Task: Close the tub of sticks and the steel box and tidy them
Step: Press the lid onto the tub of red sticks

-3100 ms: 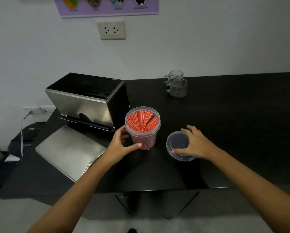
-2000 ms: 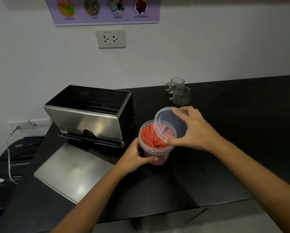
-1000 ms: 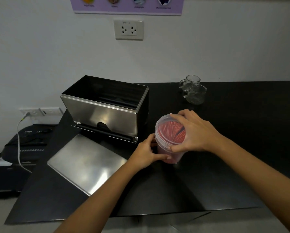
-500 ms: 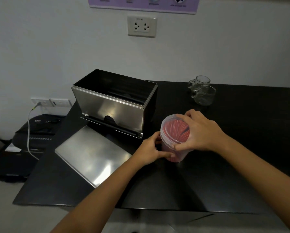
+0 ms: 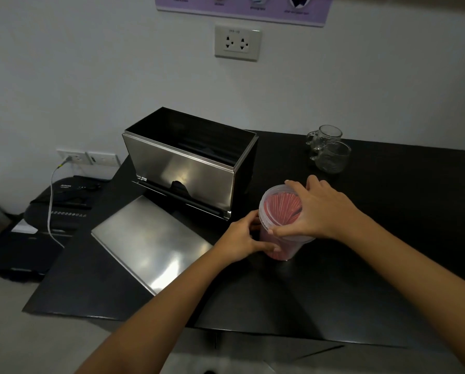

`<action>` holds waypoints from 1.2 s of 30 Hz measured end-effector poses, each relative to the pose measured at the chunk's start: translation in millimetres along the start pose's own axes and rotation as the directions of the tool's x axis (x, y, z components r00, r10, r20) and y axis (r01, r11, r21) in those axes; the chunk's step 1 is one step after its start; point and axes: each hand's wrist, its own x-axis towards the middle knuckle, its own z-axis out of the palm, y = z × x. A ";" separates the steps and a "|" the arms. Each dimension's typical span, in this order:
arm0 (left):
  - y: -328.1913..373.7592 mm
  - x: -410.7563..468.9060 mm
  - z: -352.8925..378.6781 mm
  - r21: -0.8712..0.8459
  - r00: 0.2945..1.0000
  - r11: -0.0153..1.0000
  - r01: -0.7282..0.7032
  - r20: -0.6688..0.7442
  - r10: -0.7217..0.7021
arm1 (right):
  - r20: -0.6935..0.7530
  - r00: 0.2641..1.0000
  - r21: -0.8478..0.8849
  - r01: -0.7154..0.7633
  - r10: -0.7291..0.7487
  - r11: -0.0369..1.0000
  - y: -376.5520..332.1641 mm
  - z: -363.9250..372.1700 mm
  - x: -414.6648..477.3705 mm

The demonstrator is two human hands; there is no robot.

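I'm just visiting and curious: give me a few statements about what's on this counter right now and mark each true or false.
1. The lid sits on top of the tub of red sticks. True.
2. The steel box is closed. False: its top is open, and a flat steel panel lies on the counter in front of it.
3. The left hand holds the tub's side, and the right hand is on the lid. True.
4. The two glass mugs stand left of the box. False: they stand to its right, near the wall.
5. The tub lies on its side. False: it stands upright.
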 end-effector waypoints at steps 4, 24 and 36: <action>1.2 -0.2 -1.1 0.002 1.000 1.000 0.000 0.006 0.000 | 0.343 0.938 0.106 -0.093 0.051 0.990 0.4 -19.7 8.7; -3.4 -2.0 3.9 -0.018 0.999 1.000 -0.016 -0.039 0.016 | 0.456 0.890 -0.096 0.069 -0.018 0.993 -15.0 -41.6 26.6; -1.0 -3.9 4.3 -0.032 1.000 0.999 0.002 -0.026 -0.003 | 0.363 0.925 -0.121 -0.073 0.113 0.990 -21.3 -33.4 27.0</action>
